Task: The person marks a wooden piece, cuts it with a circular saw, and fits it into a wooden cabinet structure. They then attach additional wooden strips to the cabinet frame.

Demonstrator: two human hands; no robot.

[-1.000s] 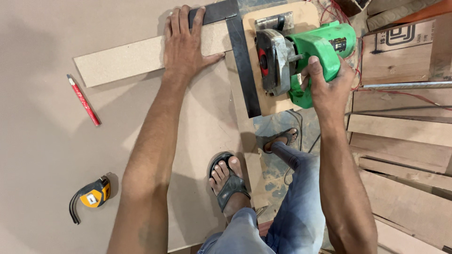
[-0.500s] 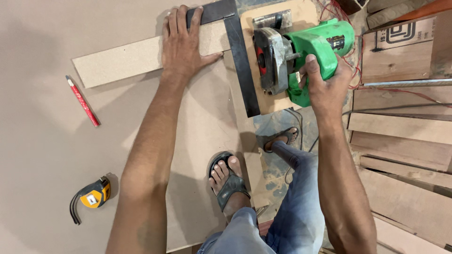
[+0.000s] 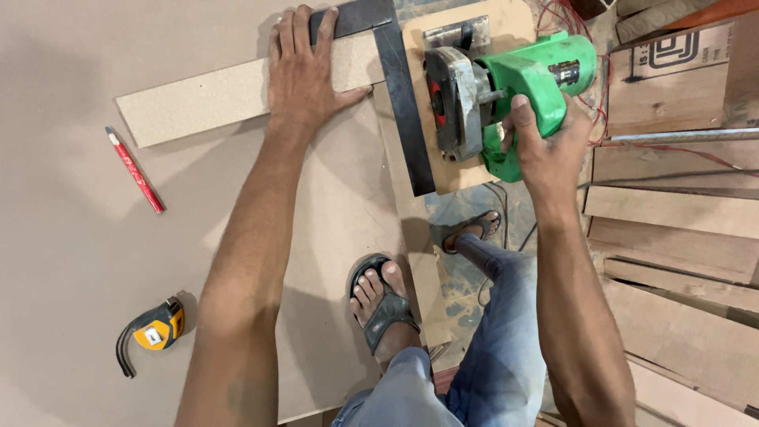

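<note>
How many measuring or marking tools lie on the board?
3: a red pencil at left, a yellow tape measure lower left, a metal square under the left hand. Others may be hidden.

Head-worn view — straight down, close over the board (image 3: 95,261) (arms' length), floor at right.

The plastic circular saw (image 3: 522,95) is bright green, the metal square (image 3: 403,103) dark grey, the pencil (image 3: 136,171) red, the tape measure (image 3: 154,332) yellow and black.
</note>
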